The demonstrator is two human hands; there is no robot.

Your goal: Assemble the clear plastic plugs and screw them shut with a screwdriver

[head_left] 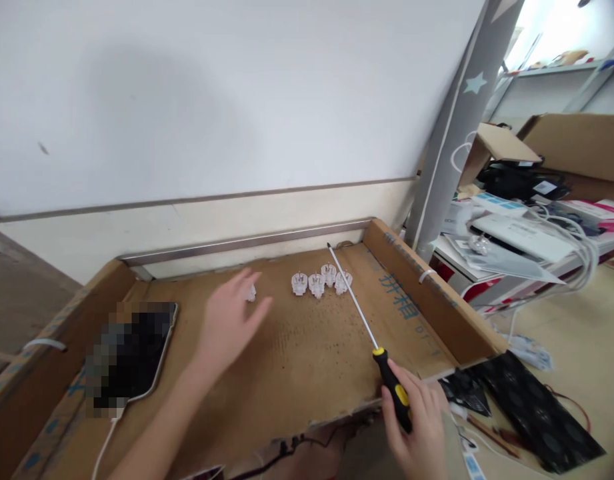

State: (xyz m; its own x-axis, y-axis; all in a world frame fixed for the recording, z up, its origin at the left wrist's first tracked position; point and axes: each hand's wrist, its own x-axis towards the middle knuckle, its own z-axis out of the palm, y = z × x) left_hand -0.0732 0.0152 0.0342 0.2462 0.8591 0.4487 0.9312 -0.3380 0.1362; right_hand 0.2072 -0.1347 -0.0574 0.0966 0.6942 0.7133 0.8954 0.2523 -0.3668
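My right hand (417, 420) is wrapped round the black-and-yellow handle of a screwdriver (357, 305). Its long metal shaft points up and away, passing over the right edge of a group of transparent plugs (315, 285) with metal pins. On the left, my left hand (231, 317) reaches over the cardboard, slightly blurred, its thumb spread away from the fingers. Another transparent plug (251, 293) shows between that thumb and the fingers, partly hidden by them; whether they touch it is hard to see.
A cardboard tray (297, 360) with raised sides forms the work surface. At its left lies a phone (137, 360) on a white cable. A metal bar (251, 241) runs along the back before a white wall. Boxes and cables crowd a side table (511, 267); a black sheet (537, 407) lies at lower right.
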